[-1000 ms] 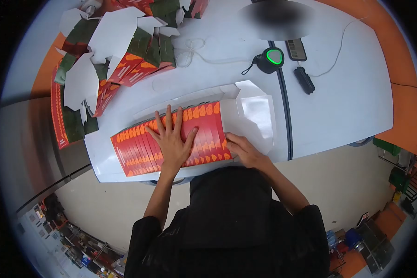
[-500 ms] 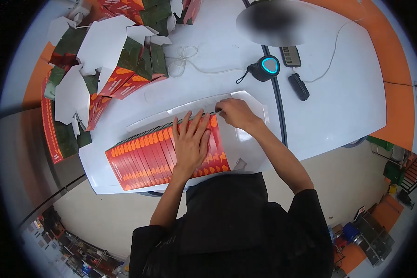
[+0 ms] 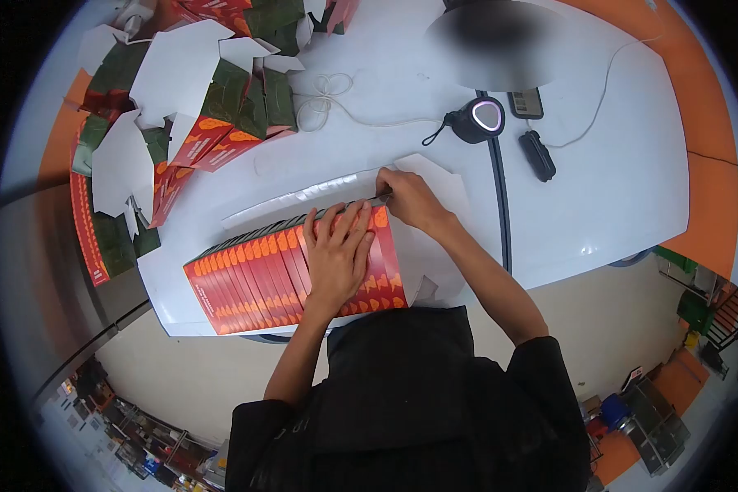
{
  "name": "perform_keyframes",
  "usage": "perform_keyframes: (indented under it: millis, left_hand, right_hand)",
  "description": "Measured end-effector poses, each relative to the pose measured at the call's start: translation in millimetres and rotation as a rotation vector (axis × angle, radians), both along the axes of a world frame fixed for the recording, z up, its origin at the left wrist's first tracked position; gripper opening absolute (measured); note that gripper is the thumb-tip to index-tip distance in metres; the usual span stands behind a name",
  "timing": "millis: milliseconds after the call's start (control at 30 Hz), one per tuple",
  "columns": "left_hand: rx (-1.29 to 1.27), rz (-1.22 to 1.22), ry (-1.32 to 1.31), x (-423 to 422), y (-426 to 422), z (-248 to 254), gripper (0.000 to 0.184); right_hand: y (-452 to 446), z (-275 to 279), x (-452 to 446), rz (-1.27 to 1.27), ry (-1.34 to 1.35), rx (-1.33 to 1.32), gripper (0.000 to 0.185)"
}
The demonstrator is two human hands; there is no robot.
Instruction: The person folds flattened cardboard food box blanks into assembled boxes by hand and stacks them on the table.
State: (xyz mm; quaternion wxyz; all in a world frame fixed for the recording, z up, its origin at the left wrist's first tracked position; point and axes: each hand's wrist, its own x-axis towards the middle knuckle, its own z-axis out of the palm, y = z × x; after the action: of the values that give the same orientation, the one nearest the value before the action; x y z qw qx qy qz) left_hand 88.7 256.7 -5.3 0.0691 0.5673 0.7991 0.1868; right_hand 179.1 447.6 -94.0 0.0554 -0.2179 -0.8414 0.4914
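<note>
Steadying red cartons [image 3: 250, 283], it seems, the left hand [image 3: 334, 266] is spread flat; their far corner is clamped by the right grip [image 3: 413, 199].

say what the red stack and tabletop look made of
Red stack: likely thin printed card with a slight sheen, judging by its crisp, layered edges. Tabletop: smooth, glossy white, perhaps laminate or plastic; a bright glint shows near its edge.
</note>
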Motion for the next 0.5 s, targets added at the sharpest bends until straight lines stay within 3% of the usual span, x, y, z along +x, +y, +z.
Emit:
perform_keyframes:
  millis: [167,267,367,500]
  left_hand:
    - [0.007,-0.003,-0.016,-0.4,-0.8,-4.2,0.048]
    - [0.019,0.01,-0.026,1.0,-0.9,-4.4,0.048]
    - [0.03,0.021,-0.037,0.2,-0.9,-4.0,0.047]
    - [0.045,0.034,-0.048,1.6,-0.8,-2.5,0.046]
  right_hand:
    - [-14.5,-15.2,0.7,-0.092,0.204,-0.043,0.022]
    - [-21.8,-19.6,7.9,-0.131,0.219,-0.106,0.035]
    - [-20.2,20.8,25.9,-0.144,0.296,-0.068,0.057]
    - [-5.0,37.2,45.5,-0.002,0.103,0.098,0.07]
